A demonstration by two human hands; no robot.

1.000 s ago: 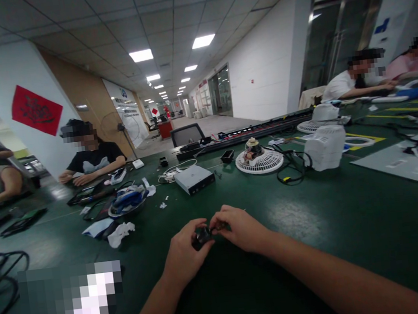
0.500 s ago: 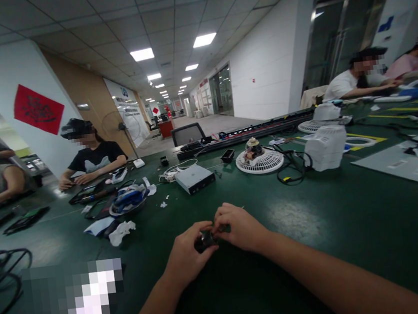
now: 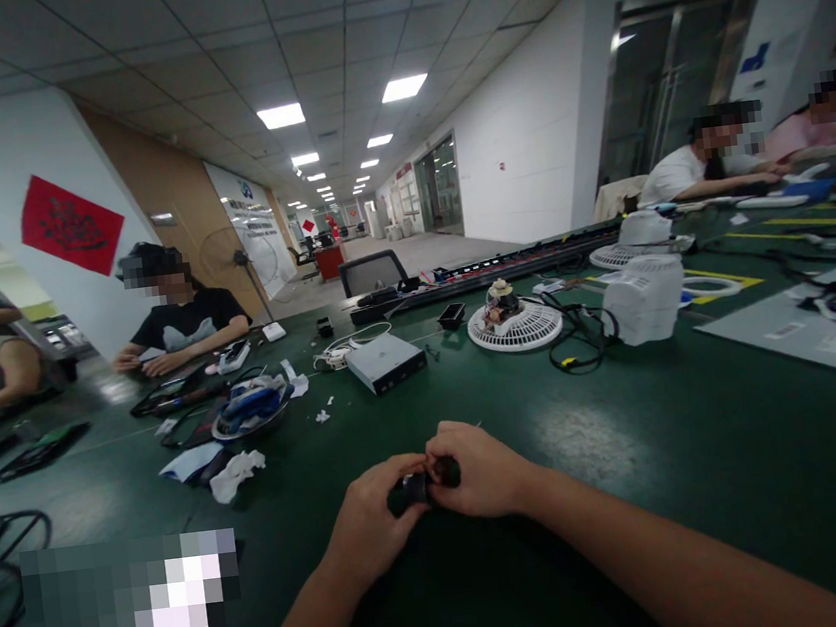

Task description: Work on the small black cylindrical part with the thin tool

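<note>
Both my hands meet low at the middle of the green table (image 3: pixel 630 450). My left hand (image 3: pixel 373 520) is closed around a small black part (image 3: pixel 412 490). My right hand (image 3: pixel 481 472) is curled, its fingertips pinching the same black part from the right. The two hands touch each other over it. Most of the part is hidden by my fingers.
A grey box-shaped drive (image 3: pixel 385 360), a white fan grille with a motor (image 3: pixel 514 323), a white fan housing (image 3: pixel 644 298), black cables (image 3: pixel 579 340) and a blue-and-white device (image 3: pixel 252 408) lie further back. Crumpled tissue (image 3: pixel 234 472) lies left. Other people sit at the left and far right.
My hands have dropped slightly lower in the view and pressed closer together on the black part; the view shifted a little.
</note>
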